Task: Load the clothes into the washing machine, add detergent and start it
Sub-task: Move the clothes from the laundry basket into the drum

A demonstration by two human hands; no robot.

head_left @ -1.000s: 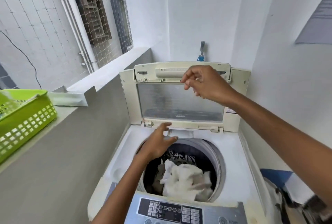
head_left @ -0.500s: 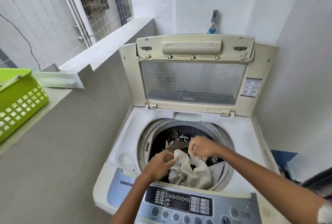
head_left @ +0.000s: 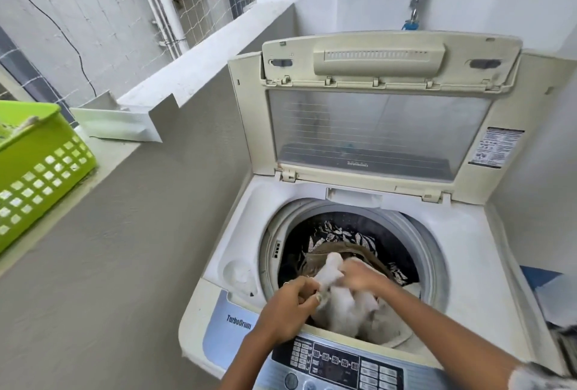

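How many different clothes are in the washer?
3 that I can see: a white cloth held by both hands in front, a brown piece behind it, a black leafy-print one at the back. More may hide underneath.

we read "turbodrum" in dark letters on the blue front panel (head_left: 232, 321) of the washing machine (head_left: 468, 249). a small dark line of print sits on the bottom edge of the clear lid (head_left: 374, 127), but it is too tiny for us to read. a white sticker (head_left: 495, 147) on the lid's right side has print too small to read.
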